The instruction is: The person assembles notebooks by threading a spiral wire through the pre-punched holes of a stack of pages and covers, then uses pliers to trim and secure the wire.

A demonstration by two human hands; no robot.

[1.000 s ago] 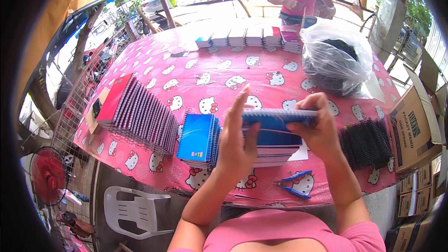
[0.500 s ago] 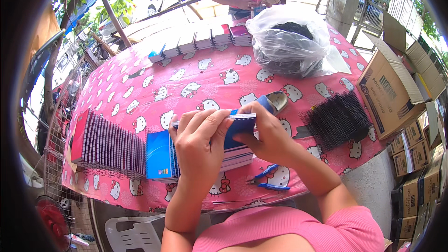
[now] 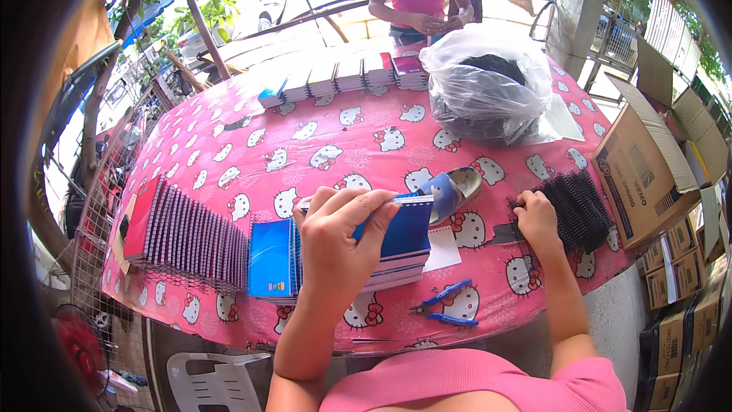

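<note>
My left hand (image 3: 343, 236) is closed on the top edge of a blue notebook (image 3: 408, 230), holding it tilted up over a stack of unbound notebooks (image 3: 396, 275). A row of holes runs along its upper edge. To the right, my right hand (image 3: 538, 220) pinches at the left fringe of a pile of black spiral coils (image 3: 583, 214); a thin coil end seems to be between its fingertips. Blue-handled pliers (image 3: 451, 304) lie open near the table's front edge. Left of my left hand sit bound blue notebooks (image 3: 271, 258).
A long row of spiral notebooks (image 3: 194, 238) leans at the left. Further back are small notebook stacks (image 3: 351, 75), a clear plastic bag (image 3: 488, 95) of black coils and a blue slipper (image 3: 446, 192). Cardboard boxes (image 3: 648, 160) stand right; a person (image 3: 419, 0) stands across the table.
My right hand has let go of the blue notebook and moved right to the coil pile. My left hand still holds the notebook. A white sheet beside the stack has come into view.
</note>
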